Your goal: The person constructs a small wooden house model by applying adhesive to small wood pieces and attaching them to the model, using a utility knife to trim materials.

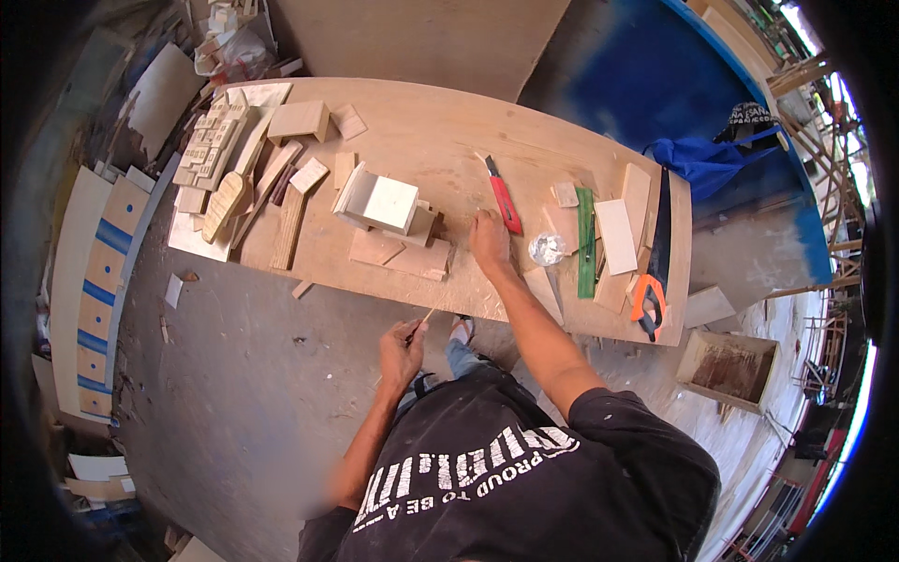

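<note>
My left hand (pixel 401 348) grips a thin light wooden stick (pixel 423 320) just off the workbench's near edge. My right hand (pixel 490 239) is over the bench with curled fingers; whatever it holds, if anything, is too small to make out. Just beyond it lies a red utility knife (pixel 503 199). To its left stands a small wooden box assembly (pixel 390 202) with a white top on flat wood pieces (pixel 391 259). To its right are a small clear container (pixel 547 249) and a green strip (pixel 586 245).
The plywood bench (pixel 449 131) carries stacked wood pieces (pixel 213 155) at left and a handsaw (pixel 649 306) at right. A blue bag (pixel 702 164) hangs past the right end. A wooden crate (pixel 728 368) sits on the floor at right; blue-striped panels (pixel 108 295) lean at left.
</note>
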`<state>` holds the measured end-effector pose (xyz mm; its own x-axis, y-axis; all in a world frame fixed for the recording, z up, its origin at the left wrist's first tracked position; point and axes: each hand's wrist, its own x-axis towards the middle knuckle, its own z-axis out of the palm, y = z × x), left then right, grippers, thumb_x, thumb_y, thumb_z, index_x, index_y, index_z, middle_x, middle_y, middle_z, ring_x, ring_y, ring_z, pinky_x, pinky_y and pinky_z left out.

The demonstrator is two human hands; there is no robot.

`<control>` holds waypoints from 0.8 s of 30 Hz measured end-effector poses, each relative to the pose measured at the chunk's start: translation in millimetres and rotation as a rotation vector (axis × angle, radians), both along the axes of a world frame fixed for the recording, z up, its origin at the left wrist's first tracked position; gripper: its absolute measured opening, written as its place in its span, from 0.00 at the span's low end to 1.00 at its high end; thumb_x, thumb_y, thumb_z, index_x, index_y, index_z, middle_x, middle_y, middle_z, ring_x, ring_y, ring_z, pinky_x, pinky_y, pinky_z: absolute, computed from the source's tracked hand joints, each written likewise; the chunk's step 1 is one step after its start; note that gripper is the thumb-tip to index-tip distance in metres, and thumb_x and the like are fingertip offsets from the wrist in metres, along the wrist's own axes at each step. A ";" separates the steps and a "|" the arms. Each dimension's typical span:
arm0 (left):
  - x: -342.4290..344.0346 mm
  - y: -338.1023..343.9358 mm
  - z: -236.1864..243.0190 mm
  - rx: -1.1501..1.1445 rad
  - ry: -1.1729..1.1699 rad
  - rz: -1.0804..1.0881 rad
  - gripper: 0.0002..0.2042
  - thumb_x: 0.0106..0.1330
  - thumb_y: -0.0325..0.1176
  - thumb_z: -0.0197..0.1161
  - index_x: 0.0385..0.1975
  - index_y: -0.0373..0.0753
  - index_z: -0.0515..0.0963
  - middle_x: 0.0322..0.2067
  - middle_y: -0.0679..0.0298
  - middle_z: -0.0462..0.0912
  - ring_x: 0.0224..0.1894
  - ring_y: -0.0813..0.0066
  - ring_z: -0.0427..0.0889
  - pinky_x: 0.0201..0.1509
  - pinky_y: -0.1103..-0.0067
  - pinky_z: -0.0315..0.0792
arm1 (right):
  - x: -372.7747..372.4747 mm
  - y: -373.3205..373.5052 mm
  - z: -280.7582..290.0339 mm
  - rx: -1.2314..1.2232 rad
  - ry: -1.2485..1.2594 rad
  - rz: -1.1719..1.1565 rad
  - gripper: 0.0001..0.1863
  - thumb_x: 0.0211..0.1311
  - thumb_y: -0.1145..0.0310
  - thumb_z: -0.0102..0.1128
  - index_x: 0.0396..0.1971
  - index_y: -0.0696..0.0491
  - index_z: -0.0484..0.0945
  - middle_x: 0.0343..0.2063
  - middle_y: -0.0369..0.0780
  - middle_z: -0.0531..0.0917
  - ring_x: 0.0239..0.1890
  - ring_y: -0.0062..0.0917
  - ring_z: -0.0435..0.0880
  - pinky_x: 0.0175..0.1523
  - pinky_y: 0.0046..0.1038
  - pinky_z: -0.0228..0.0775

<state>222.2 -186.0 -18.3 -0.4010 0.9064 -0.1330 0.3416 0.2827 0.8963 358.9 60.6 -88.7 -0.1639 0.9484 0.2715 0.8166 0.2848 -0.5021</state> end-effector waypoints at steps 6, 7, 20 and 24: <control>29.1 36.7 -9.4 0.033 0.043 -0.113 0.08 0.66 0.28 0.60 0.38 0.30 0.81 0.24 0.49 0.76 0.26 0.56 0.77 0.31 0.68 0.69 | 15.0 -2.8 16.9 -0.281 0.525 0.089 0.06 0.60 0.75 0.59 0.27 0.61 0.77 0.20 0.38 0.79 0.21 0.25 0.78 0.26 0.27 0.70; 35.7 47.8 -9.7 0.037 0.041 -0.122 0.07 0.65 0.27 0.59 0.36 0.30 0.80 0.25 0.47 0.76 0.28 0.53 0.78 0.33 0.66 0.70 | 19.4 -7.3 22.9 -0.282 0.521 0.087 0.06 0.60 0.75 0.59 0.27 0.61 0.77 0.20 0.38 0.79 0.21 0.25 0.78 0.26 0.27 0.70; 90.3 132.0 -19.8 0.152 0.214 -0.100 0.07 0.64 0.28 0.62 0.37 0.33 0.82 0.27 0.51 0.81 0.31 0.58 0.82 0.35 0.67 0.76 | 70.2 -31.8 124.2 -0.920 1.186 0.033 0.04 0.61 0.76 0.61 0.33 0.60 0.78 0.20 0.33 0.78 0.19 0.12 0.73 0.22 0.14 0.62; 84.9 146.4 31.1 0.172 -0.880 0.171 0.09 0.67 0.32 0.65 0.42 0.34 0.83 0.29 0.65 0.85 0.29 0.78 0.81 0.32 0.80 0.76 | 79.2 -40.8 135.3 -0.922 0.962 0.130 0.06 0.61 0.74 0.63 0.35 0.61 0.80 0.23 0.33 0.81 0.21 0.09 0.73 0.24 0.14 0.64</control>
<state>307.1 -39.6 12.8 -0.3500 0.8795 -0.3226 -0.5193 0.1045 0.8482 438.1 19.8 46.7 -0.3728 0.8384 -0.3976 0.0256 -0.4190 -0.9076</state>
